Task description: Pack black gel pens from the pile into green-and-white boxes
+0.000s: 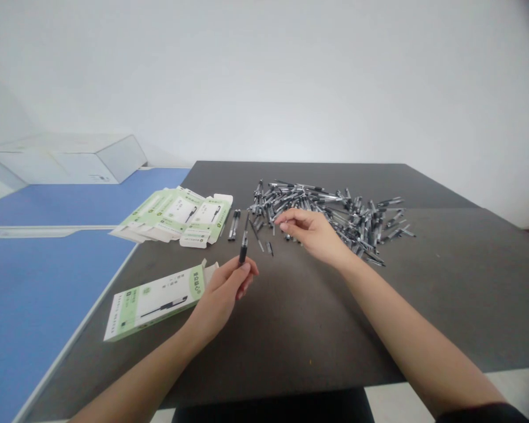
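Observation:
My left hand [224, 294] pinches a black pen [244, 242] by its lower end, and the pen points up and away. An assembled green-and-white pen box [156, 299] lies just left of that hand with its end flap open. My right hand [311, 232] reaches to the near edge of a big heap of black pens [335, 211], fingers curled together at the heap's loose pens. Whether those fingers hold one I cannot make out.
A stack of flat, unfolded green-and-white boxes [176, 214] lies at the far left of the dark table [291, 329]. Two pens [234, 224] lie beside the stack. A blue surface [35, 276] adjoins the table on the left, with a clear bin [66, 157] behind.

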The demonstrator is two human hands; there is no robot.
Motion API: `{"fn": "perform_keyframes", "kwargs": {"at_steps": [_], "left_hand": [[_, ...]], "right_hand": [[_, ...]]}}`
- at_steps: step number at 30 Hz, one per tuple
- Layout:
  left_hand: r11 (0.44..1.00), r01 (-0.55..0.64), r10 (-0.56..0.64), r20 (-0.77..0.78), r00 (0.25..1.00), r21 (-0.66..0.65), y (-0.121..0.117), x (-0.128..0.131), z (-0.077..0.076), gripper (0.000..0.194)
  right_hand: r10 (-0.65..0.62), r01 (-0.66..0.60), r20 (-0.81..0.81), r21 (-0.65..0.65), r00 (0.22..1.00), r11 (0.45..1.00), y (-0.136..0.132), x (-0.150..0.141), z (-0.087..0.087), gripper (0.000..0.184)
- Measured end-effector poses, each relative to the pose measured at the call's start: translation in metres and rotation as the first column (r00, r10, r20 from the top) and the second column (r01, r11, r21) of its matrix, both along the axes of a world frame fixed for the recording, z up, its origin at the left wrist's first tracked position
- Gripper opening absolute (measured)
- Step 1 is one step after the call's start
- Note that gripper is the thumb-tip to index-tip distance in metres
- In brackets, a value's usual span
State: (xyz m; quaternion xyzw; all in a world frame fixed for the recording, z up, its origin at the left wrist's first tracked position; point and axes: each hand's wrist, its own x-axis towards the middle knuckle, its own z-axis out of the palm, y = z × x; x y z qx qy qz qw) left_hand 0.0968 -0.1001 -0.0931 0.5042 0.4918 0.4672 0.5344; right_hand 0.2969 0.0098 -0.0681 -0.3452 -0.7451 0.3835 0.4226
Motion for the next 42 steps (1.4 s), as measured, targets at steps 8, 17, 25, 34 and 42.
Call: {"fn": "perform_keyframes", "kwargs": {"at_steps": [8,17,25,34,42], "left_hand": [[0.981,0.192,-0.192,-0.068,0.979,-0.010,-0.007,0.004,-0.007,0.028],[0.968,0.248,-0.245,-0.102,0.964,0.022,-0.013,0.006,-0.005,0.029],[0.967,0.254,-0.253,-0.057,0.966,0.009,-0.011,0.006,-0.006,0.030],[0.968,0.251,-0.251,-0.050,0.967,0.005,-0.011,0.005,-0.005,0.030],[0.978,0.208,-0.207,-0.105,0.973,-0.002,-0.010,0.003,-0.005,0.030]], "right_hand": [[0.027,-0.206,-0.499,-0.308,0.866,0.929,-0.043,-0.022,0.014,0.014],[0.085,-0.302,-0.529,-0.339,0.844,0.891,-0.049,-0.025,0.006,0.009],[0.050,-0.293,-0.555,-0.358,0.830,0.887,-0.052,-0.023,0.004,0.008],[0.059,-0.288,-0.527,-0.364,0.848,0.886,-0.053,-0.022,0.004,0.008],[0.065,-0.283,-0.477,-0.401,0.877,0.871,-0.053,-0.025,-0.001,0.019]]}}
